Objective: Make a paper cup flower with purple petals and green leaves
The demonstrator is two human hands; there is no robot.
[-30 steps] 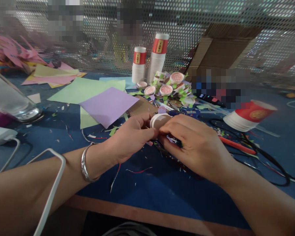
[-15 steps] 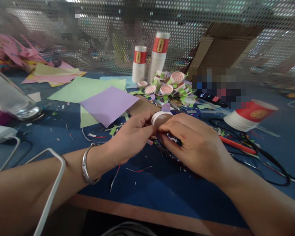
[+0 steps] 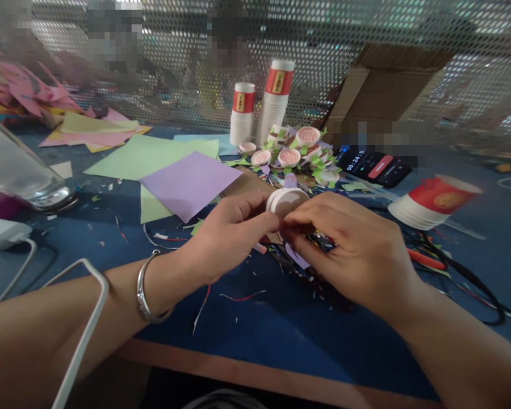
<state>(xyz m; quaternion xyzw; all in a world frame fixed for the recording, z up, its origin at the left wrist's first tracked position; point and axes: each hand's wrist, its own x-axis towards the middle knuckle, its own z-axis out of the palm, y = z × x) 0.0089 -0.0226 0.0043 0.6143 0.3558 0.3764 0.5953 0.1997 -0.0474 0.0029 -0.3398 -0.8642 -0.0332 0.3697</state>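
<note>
A small round white paper disc with a raised rim (image 3: 290, 202) is held upright between my hands, with a purple paper tab (image 3: 290, 180) showing at its top. My left hand (image 3: 234, 233) is closed on the disc's left side, thumb at its lower edge. My right hand (image 3: 351, 247) pinches at the lower right edge, thumb and forefinger together; whatever lies between those fingertips is hidden. Beyond the disc is a pile of similar round pieces (image 3: 289, 157) with red print and green paper tabs. A purple strip (image 3: 297, 257) lies below the disc, near my right thumb.
Purple (image 3: 191, 184) and green paper sheets (image 3: 149, 156) lie left of centre. Two stacks of paper cups (image 3: 242, 122) stand behind. At right are a tilted red-and-white cup (image 3: 434, 201), a phone (image 3: 375, 166), an orange-handled tool (image 3: 428, 259) and black cable. A glass (image 3: 29, 165) stands left.
My right hand has shifted slightly right, and the disc has turned to show more of its face. More of the phone and a purple strip beneath the hands now show.
</note>
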